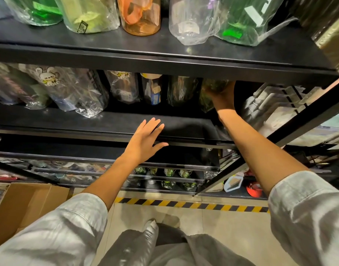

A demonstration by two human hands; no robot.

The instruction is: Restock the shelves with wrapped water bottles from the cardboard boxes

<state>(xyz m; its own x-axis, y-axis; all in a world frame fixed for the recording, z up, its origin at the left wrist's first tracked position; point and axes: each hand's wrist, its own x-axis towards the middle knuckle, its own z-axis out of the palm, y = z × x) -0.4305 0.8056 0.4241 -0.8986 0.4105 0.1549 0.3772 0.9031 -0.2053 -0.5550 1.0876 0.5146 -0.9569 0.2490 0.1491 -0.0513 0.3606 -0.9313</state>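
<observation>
Your right hand (pixel 223 98) is reached deep into the middle shelf (pixel 107 121) at about 1 o'clock from the frame's centre, and its fingers curl round a dark green wrapped bottle (pixel 210 95) at the right end of that shelf's row. The bottle stands just beside a dark bottle (pixel 181 91) at its 9 o'clock; whether the two touch, you cannot tell in the shadow.

Your left hand (pixel 145 141) is at the centre, fingers straight and spread, palm down over the front lip of the middle shelf, holding nothing. Whether the palm actually touches the edge is not clear.

Further along the same row, toward 9 o'clock, stand more wrapped bottles, among them one with a blue label (pixel 152 89) and a clear one with a rabbit print (pixel 49 81).

On the top shelf (pixel 164 54), at 12 o'clock, stands another row in crinkled plastic: an orange bottle (pixel 139 14) in the middle, a green bottle (pixel 239 22) at its 3 o'clock, and a yellow-green one (pixel 90 14) at its 9 o'clock.

At 8 o'clock an open cardboard box (pixel 30 204) sits on the floor beside your left sleeve (pixel 55 231). A yellow-and-black striped tape (pixel 193 205) runs across the floor tiles at 6 o'clock, in front of the lower shelves.
</observation>
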